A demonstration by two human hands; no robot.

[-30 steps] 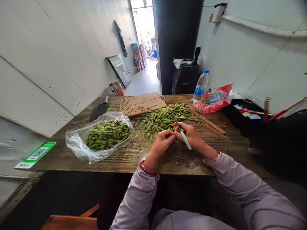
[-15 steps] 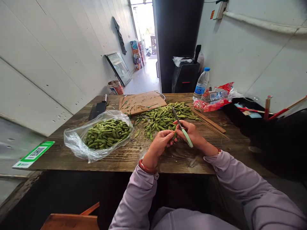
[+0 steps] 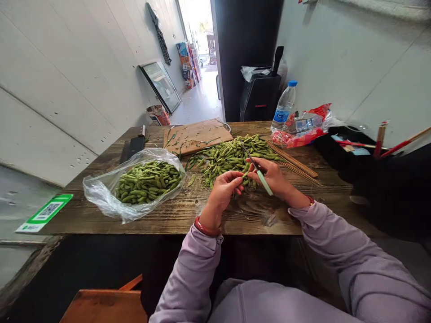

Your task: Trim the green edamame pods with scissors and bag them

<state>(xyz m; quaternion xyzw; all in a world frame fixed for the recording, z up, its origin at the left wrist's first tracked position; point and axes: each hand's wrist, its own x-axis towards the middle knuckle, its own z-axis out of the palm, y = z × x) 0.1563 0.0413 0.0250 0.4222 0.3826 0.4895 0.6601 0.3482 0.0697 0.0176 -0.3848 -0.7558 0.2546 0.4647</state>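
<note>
My left hand (image 3: 226,188) pinches a green edamame pod (image 3: 245,175) between thumb and fingertips. Close to its right, my right hand (image 3: 271,177) is closed around a pair of scissors (image 3: 264,181) with light green handles, the dark blades pointing up and away to the left. My right fingertips come up to the pod's other end; whether they grip it too I cannot tell. Just beyond both hands spreads a loose heap of edamame pods (image 3: 222,157). Left of my hands, a clear plastic bag (image 3: 101,197) lies open with many pods inside.
A wooden cutting board (image 3: 195,133) with green scraps lies behind the heap, a cleaver (image 3: 134,147) to its left. On the right are wooden skewers (image 3: 296,166), a water bottle (image 3: 284,107), red plastic packaging (image 3: 296,137) and a black container (image 3: 350,152). A QR-code sign (image 3: 47,213) sits at the left edge.
My hands have moved slightly apart, and the pod between them now shows more plainly. The scissors stay in my right hand. The whole view has tilted down a little.
</note>
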